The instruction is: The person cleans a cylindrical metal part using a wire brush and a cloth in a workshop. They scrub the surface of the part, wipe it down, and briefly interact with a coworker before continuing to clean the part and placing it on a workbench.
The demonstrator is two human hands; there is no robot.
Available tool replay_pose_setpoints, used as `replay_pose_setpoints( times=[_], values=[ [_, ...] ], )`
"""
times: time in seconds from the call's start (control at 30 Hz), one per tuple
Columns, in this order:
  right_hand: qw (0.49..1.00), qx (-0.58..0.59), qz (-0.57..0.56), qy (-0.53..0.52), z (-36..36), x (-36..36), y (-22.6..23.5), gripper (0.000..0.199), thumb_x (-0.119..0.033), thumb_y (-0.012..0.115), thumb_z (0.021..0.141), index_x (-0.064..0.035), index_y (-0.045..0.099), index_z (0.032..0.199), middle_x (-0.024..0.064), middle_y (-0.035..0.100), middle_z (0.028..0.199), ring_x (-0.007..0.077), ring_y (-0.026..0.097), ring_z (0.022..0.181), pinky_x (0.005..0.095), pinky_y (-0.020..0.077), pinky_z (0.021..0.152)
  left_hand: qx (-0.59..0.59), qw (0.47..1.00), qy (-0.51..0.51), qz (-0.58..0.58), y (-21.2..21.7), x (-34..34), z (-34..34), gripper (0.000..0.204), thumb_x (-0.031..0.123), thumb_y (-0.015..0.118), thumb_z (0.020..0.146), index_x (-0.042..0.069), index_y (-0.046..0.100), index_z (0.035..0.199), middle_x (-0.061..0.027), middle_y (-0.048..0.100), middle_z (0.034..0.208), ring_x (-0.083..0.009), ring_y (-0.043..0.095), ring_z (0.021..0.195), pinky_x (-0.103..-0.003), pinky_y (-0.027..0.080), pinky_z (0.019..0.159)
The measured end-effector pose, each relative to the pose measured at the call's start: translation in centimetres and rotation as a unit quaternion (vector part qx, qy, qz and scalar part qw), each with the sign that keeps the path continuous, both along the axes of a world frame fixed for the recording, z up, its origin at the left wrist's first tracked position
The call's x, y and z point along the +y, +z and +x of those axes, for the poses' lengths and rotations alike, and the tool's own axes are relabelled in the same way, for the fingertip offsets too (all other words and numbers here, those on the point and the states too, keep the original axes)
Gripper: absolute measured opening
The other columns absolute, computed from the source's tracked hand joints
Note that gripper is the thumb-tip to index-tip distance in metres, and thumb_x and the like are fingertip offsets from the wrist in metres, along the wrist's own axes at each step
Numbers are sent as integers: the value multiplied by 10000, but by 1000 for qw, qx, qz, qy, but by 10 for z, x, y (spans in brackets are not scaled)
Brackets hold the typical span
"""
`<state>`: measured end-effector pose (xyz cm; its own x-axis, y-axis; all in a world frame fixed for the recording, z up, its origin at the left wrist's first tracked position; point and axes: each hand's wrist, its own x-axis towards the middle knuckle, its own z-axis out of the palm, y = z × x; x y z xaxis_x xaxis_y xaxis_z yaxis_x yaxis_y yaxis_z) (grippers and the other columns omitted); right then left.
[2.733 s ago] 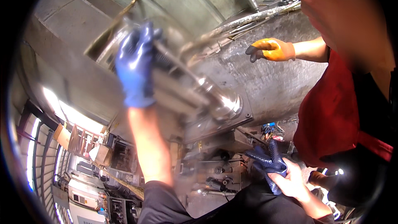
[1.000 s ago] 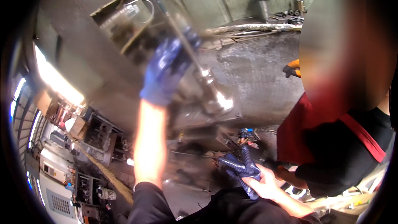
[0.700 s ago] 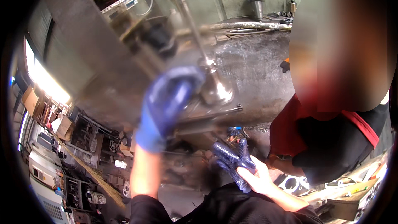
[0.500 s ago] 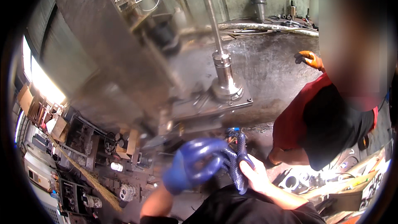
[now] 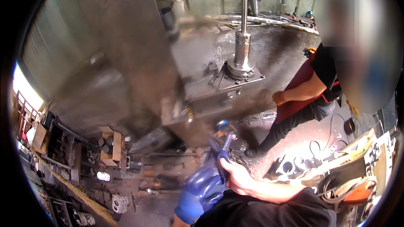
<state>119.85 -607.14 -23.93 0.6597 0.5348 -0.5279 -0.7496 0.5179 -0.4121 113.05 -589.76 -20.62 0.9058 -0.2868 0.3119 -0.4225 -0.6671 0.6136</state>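
Bare right hand gripping bumpy blue glove, low centre; slick-gloved left hand curled against it, grip unclear. Beyond, shiny steel cylinder upright on flat plate; co-worker right; cardboard box, straw broom left.

Up on the shiny metal post, the rod gets cut off by the top edge. Left of the post, a big brown beam is all smeary. Below the post, the blue-gloved left hand has hidden fingertips — I can't tell if they touch the loose glove. Right of the post, a fuzzy patch covers the head of another person.
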Motion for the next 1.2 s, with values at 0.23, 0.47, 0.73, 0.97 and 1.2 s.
replay_pose_setpoints(
  times=[0.23,0.47,0.73,0.97,1.2],
  values=[
    [993,106,28,42,-7,22,16,320,-300,472,1102,-25,623,1164,145,719,1073,302,703,972,460,564,928,-98,993,40,61,-12,14,-22,354,134,769,777,172,763,1129,-36,731,1164,-282,696,1066,-423,582,875],
    [990,92,33,101,5,24,7,331,-363,532,1079,-56,642,1130,118,731,1029,244,730,902,414,600,846,-86,995,48,-27,-3,12,-16,268,117,716,821,73,751,1083,-115,746,1060,-314,727,966,-407,587,856],
    [956,-92,-60,272,17,8,3,667,-489,613,1023,-38,463,1491,202,617,1354,316,688,1166,418,577,991,85,816,346,-455,-69,11,-35,307,79,694,919,-22,674,1209,-84,724,1132,-173,677,981,-297,556,818],
    [819,-442,-178,318,41,-10,-13,374,-283,716,993,-45,651,1275,55,743,1044,121,698,934,299,559,828,135,747,294,-581,-44,-29,-14,325,34,637,933,-53,658,1245,-124,712,1123,-217,691,960,-322,579,800],
    [815,-400,-177,381,74,-12,-22,243,-267,743,974,-62,719,1103,32,747,960,96,678,905,291,551,819,174,776,312,-520,-70,-45,-12,317,20,662,928,-51,670,1236,-107,712,1099,-190,682,945,-309,566,788]
  ],
)
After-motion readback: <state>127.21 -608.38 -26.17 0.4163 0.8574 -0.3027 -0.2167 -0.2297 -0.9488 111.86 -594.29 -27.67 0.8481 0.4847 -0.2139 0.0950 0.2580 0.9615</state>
